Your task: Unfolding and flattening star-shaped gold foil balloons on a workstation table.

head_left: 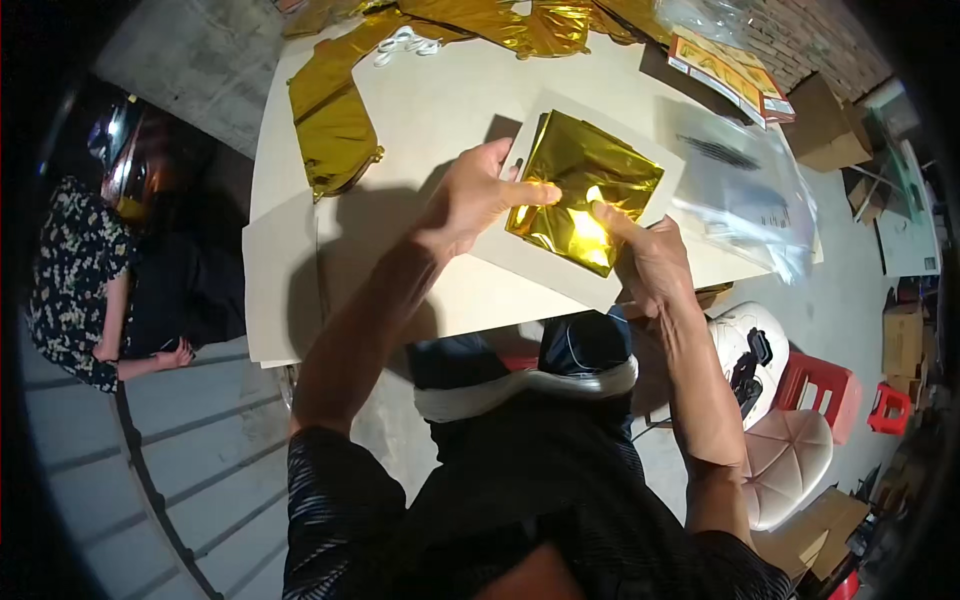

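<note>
A folded gold foil sheet lies on a white card that I hold above the table's near edge. My left hand grips the card's left side, with its thumb and fingers pressing on the foil's left edge. My right hand holds the lower right corner of the card and foil, its thumb on the foil.
The pale table carries a crumpled gold foil shape at the left, more gold foil at the back, clear plastic bags and printed packets at the right. Another person sits at the left. Stools stand at the right.
</note>
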Demonstrator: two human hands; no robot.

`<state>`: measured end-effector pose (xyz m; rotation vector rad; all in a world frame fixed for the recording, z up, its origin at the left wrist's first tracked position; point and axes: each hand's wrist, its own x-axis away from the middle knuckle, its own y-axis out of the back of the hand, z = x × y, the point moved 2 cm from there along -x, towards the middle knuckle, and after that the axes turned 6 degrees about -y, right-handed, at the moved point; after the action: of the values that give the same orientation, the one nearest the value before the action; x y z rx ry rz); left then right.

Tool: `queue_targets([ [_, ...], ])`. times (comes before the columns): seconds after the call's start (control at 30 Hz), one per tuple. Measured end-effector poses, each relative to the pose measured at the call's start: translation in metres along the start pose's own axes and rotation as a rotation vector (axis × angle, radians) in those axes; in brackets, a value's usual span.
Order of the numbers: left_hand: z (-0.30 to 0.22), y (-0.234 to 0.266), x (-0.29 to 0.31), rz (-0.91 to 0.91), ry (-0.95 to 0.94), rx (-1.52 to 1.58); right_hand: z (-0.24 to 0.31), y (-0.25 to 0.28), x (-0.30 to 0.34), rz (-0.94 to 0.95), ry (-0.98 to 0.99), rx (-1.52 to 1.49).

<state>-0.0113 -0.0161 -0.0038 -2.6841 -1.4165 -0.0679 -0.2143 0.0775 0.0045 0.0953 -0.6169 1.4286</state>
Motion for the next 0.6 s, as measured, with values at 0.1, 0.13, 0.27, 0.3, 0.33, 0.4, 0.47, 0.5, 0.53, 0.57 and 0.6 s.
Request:
queue_targets([
  [0.1, -0.002, -0.017, -0.002, 0.004, -0.064, 0.033, 0.004, 0.004, 0.004, -0.005, 0.104, -0.046],
  [0.13, -0.006, -0.018, -0.001, -0.002, -0.158, 0.036, 0.004, 0.004, 0.006, -0.03, 0.091, -0.042],
  [0.27, -0.023, -0.007, -0.004, -0.099, -0.251, -0.268, 0.007, 0.005, 0.015, -0.088, 0.03, 0.066],
  [0.3, -0.026, -0.003, -0.006, -0.112, -0.208, -0.263, 0.006, 0.004, 0.016, -0.098, 0.013, 0.1],
  [0.33, -0.032, -0.001, -0.01, -0.072, -0.278, -0.368, 0.003, 0.0, 0.013, -0.101, 0.035, 0.05],
  [0.4, -0.039, 0.002, -0.018, -0.035, -0.317, -0.607, 0.001, -0.002, 0.011, -0.102, 0.055, -0.002],
  [0.47, -0.043, 0.002, -0.018, -0.019, -0.372, -0.69, 0.001, -0.001, 0.011, -0.095, 0.052, 0.081],
  [0.5, -0.045, 0.001, -0.019, -0.001, -0.414, -0.771, 0.0, -0.001, 0.011, -0.095, 0.049, 0.078],
  [0.53, -0.048, 0.0, -0.02, -0.001, -0.429, -0.768, 0.001, 0.0, 0.013, -0.083, 0.049, 0.082],
  [0.57, -0.051, 0.0, -0.023, 0.012, -0.44, -0.791, 0.001, 0.001, 0.014, -0.076, 0.047, 0.083],
  [0.6, -0.054, 0.0, -0.024, 0.028, -0.448, -0.808, 0.001, 0.002, 0.015, -0.07, 0.046, 0.085],
])
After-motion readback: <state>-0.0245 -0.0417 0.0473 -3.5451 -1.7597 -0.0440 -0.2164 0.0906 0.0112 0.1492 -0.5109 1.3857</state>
